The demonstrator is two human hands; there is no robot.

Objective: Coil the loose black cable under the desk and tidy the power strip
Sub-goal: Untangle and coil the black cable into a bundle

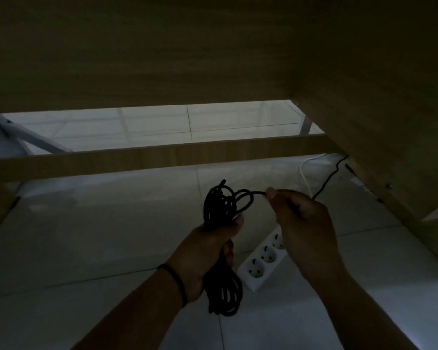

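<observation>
- Head view: nearest, left hand (pixel 209 251) closed around the middle of a black cable (pixel 221 205) bundle, loops sticking out above the fist and hanging below it.
- Right hand (pixel 305 223) pinching the free strand just beside the bundle; beyond it, trailing off toward the desk panel (pixel 390 137) on the right.
- White power strip (pixel 263 258) flat on the tiled floor (pixel 86 236), just under both hands, sockets empty as far as visible.
- Coiling step apparently well along; next likely: draw in the remaining slack, lay another loop into the left fist, avoid tugging the far end.
</observation>
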